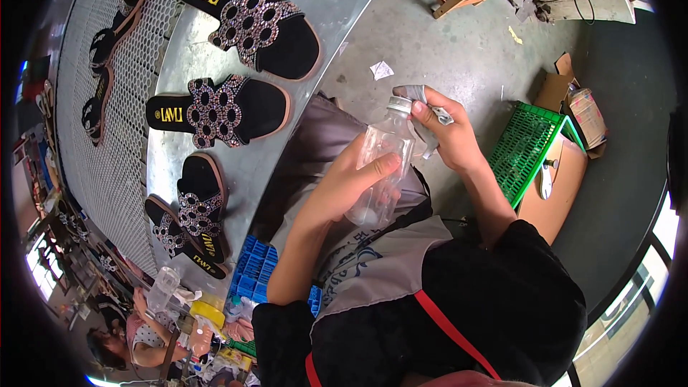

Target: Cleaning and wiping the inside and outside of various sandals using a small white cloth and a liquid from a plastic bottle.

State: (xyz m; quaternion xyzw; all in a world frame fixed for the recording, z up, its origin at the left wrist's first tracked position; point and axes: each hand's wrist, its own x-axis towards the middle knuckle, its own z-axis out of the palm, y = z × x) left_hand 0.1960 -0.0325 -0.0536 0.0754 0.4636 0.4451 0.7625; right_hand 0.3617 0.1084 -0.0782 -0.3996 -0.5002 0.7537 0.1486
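Observation:
My left hand [347, 183] is wrapped round the body of a clear plastic bottle [388, 142], held tilted over my lap, with a little clear liquid seemingly at its bottom. A white cap sits on its neck. Beside the cap, my right hand [453, 135] grips a thin grey cloth [411, 91], part of which hangs down along the bottle's shoulder. To the left, on the metal table [337, 21], lie black slide sandals [215, 111] with rhinestone-covered cut-out straps. Two large ones lie apart; a smaller pair [202, 201] rests nearer me, one shoe overlapping the other.
More sandals [104, 107] stand on a mesh conveyor [129, 143] at the far left. A co-worker [147, 330] is at the lower left, near a clear bottle [163, 288]. Blue crates [254, 269] stand below the table. Right are a green crate [517, 147], cardboard [555, 204] and a wooden stool [466, 0].

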